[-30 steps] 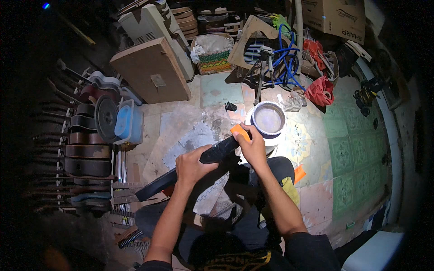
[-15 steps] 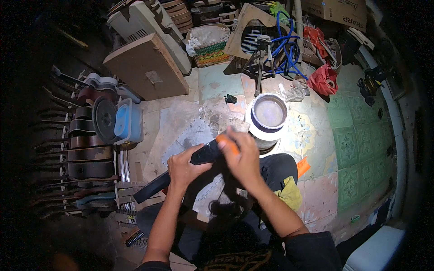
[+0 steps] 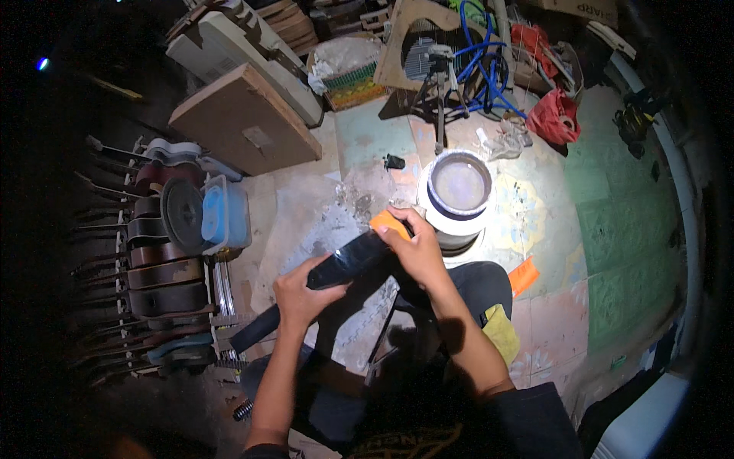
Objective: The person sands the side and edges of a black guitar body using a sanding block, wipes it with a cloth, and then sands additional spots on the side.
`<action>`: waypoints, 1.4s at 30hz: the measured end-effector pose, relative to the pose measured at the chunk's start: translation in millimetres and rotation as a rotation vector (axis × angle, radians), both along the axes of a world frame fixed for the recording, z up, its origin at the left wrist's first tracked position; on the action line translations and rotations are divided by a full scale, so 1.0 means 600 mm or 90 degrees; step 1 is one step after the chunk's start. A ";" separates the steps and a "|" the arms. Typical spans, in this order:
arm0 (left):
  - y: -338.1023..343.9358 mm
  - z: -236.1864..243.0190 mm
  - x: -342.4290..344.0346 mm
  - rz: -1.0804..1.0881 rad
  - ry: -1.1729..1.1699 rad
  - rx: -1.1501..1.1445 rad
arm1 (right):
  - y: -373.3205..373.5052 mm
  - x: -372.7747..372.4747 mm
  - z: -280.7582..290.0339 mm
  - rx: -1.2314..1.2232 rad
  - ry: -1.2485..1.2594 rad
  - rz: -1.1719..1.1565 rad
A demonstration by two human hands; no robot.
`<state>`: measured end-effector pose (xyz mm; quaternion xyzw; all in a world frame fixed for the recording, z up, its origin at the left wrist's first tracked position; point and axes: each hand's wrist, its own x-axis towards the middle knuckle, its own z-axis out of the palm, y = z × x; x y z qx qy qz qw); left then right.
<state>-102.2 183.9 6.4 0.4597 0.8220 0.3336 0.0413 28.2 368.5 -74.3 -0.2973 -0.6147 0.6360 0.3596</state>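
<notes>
My left hand (image 3: 302,291) is closed round a glossy black guitar body (image 3: 348,260), seen edge-on, at its middle. One end of the body slants down to the left past my wrist; the other points up toward the right. In my right hand (image 3: 417,249) is a folded orange piece of sandpaper (image 3: 388,224), pressed at the upper end of the black side. The fingertips behind that end are partly hidden. Just beyond my right hand stands a round basin (image 3: 459,183) of cloudy liquid, on a white bucket-like container (image 3: 451,222).
A second orange sheet (image 3: 524,277) and a yellow cloth (image 3: 501,336) lie right of my leg. Several guitars (image 3: 164,264) line the left side beside a clear plastic tub (image 3: 238,214). A tripod (image 3: 440,99), blue hose (image 3: 489,92) and red bag (image 3: 554,118) stand at the back.
My right hand has tilted, and more of the orange sandpaper shows. The guitar body has turned slightly, showing more of its shiny side. The whole view has shifted a little.
</notes>
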 end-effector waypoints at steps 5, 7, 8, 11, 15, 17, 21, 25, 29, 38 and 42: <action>0.021 0.013 -0.008 -0.015 -0.022 -0.016 | 0.036 0.009 -0.085 -0.267 -0.034 0.016; 0.010 0.013 -0.023 -0.003 -0.022 -0.023 | 0.011 -0.005 -0.026 -0.185 0.017 0.056; 0.007 0.006 -0.029 0.002 -0.031 -0.021 | -0.006 -0.004 0.010 -0.143 0.035 0.072; 0.015 0.009 -0.034 0.016 -0.051 -0.045 | -0.027 0.003 0.031 -0.031 -0.048 -0.022; 0.023 0.025 -0.039 0.006 0.001 -0.070 | 0.019 -0.008 -0.118 -0.168 -0.071 -0.046; 0.014 0.018 -0.051 0.013 0.033 -0.071 | -0.010 -0.014 -0.050 -0.101 -0.040 -0.028; 0.013 0.004 -0.045 -0.002 0.014 -0.055 | -0.010 -0.003 -0.108 -0.154 -0.061 -0.066; 0.012 0.013 -0.043 0.002 0.056 -0.058 | 0.003 -0.011 -0.100 -0.159 -0.032 -0.035; 0.002 -0.008 -0.051 0.016 0.016 -0.041 | -0.014 -0.002 -0.049 -0.134 -0.048 -0.070; 0.003 0.001 -0.033 0.010 0.027 -0.038 | 0.005 -0.008 -0.082 -0.171 -0.056 -0.018; 0.011 0.005 -0.029 0.012 0.008 -0.040 | 0.026 -0.023 -0.137 -0.257 -0.074 -0.009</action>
